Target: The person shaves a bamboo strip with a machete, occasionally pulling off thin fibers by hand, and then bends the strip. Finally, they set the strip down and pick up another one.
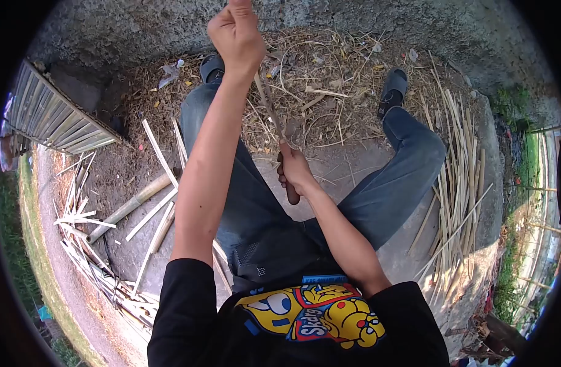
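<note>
My right hand (296,171) is wrapped round the dark handle of a long knife (270,110), low between my knees. Its blade points up and away, and its far end reaches close to my left wrist. My left hand (237,41) is raised higher and farther forward, fingers curled closed with the thumb on top. Whatever it may be gripping is hidden from this angle. Beneath the blade, the ground is covered with thin bamboo shavings (320,122).
Split bamboo strips (461,177) lie piled at the right; more strips (103,269) and a thick bamboo pole (133,208) lie at the left. A slatted bamboo panel (57,113) leans at the upper left. A rough wall (354,21) stands ahead, beyond my sandalled feet.
</note>
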{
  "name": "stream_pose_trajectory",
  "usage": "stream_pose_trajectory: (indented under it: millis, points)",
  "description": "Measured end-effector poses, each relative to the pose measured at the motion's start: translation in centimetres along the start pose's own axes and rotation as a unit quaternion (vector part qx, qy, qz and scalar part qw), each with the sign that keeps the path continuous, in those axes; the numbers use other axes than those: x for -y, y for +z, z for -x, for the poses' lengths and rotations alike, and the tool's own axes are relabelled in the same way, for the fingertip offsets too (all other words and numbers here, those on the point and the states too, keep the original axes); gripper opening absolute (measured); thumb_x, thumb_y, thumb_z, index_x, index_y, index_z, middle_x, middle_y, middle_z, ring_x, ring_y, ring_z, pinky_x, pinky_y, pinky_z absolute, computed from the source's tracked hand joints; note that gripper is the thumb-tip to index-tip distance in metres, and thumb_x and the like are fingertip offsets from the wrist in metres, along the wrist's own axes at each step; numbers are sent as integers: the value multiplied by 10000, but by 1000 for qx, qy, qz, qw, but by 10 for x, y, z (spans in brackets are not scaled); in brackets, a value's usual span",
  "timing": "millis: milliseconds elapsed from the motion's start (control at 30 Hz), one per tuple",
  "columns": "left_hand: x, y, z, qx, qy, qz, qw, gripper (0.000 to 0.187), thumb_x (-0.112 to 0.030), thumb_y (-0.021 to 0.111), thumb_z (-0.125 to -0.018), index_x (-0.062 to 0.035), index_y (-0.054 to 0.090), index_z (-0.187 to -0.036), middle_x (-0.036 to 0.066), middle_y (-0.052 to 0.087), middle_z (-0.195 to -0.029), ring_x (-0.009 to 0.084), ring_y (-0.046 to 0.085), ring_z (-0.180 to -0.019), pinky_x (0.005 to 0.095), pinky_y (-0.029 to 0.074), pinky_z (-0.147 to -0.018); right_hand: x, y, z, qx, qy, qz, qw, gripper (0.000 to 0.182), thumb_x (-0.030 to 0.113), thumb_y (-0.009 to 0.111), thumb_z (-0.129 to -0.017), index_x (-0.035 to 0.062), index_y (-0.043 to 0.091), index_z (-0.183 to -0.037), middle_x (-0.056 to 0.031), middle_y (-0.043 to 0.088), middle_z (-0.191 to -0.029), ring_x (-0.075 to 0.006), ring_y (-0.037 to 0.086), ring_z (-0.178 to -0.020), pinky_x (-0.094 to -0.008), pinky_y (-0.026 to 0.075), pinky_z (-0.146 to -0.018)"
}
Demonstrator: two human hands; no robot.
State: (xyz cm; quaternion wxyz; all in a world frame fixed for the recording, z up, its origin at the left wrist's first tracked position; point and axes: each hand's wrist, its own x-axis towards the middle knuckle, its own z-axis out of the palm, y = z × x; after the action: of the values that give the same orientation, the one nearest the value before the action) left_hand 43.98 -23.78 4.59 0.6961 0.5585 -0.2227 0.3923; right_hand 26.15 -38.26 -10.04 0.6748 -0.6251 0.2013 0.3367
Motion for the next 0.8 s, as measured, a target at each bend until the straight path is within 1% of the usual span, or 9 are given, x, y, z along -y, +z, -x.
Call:
stream_pose_trajectory:
  millis: [100,300,400,467,533,567,600,667,800]
  points:
    - [-13,-18,-3,-41,-21,-10,999,593,-517,470,-1059,-94,379,-653,-12,332,-605,93,247,-522,301,235,-503,43,-33,9,-37,-81,-137,987,544,592,440,-1031,75,493,-870,-17,465,-592,-127,445,-421,-328,380,-382]
    - [-10,-19,-12,-48,-40,31,998,619,-571,451,-1045,-79,393,-672,-4,363,-617,105,258,-521,302,244,-511,142,-36,109,18,-367,-197,909,541,580,382,-1057,70,498,-921,-29,488,-582,-104,460,-407,-271,400,-368]
    - [-4,-12,-10,-23,-23,71,997,619,-572,448,-1046,-74,407,-681,3,373,-626,110,259,-527,309,245,-516,140,-15,113,23,-452,-204,868,528,554,346,-1075,66,491,-935,-33,481,-574,-100,466,-402,-256,400,-377]
    - [-4,-2,-6,-19,-28,76,997,621,-572,455,-1043,-71,412,-678,5,370,-629,110,242,-536,310,246,-521,99,-1,82,1,-440,-152,885,514,525,360,-1080,62,482,-896,-29,484,-572,-96,475,-400,-251,390,-372]
    - [-2,11,-4,-32,-31,90,995,612,-550,466,-1049,-64,413,-681,1,368,-623,110,235,-536,308,245,-523,37,2,35,20,-179,-56,982,532,571,427,-1047,55,490,-935,-35,484,-593,-132,464,-427,-316,407,-397]
    - [-9,27,7,-16,-32,-72,997,598,-523,478,-1055,-61,407,-683,-1,368,-613,110,232,-532,306,240,-524,8,3,11,19,-17,28,999,542,591,443,-1034,62,493,-922,-27,474,-592,-140,459,-432,-329,390,-402]
    - [-16,38,18,-9,-28,-164,986,588,-500,482,-1061,-59,403,-679,-5,368,-605,106,238,-520,304,234,-520,-22,-2,-10,31,21,80,996,551,615,455,-1019,73,492,-927,-15,461,-593,-143,457,-440,-331,376,-409]
    - [-25,33,6,-11,-5,67,998,591,-502,484,-1060,-64,404,-671,-7,373,-612,101,243,-527,300,227,-515,-16,-7,-5,-15,37,-82,996,553,625,455,-1014,79,492,-930,-13,457,-595,-137,458,-445,-323,364,-404]
    - [-21,21,0,-26,-10,43,999,587,-511,482,-1057,-68,414,-679,-2,383,-622,98,251,-536,301,226,-515,52,-45,27,-4,-159,-178,971,554,634,443,-1014,88,486,-929,-17,459,-605,-125,456,-440,-315,395,-410]
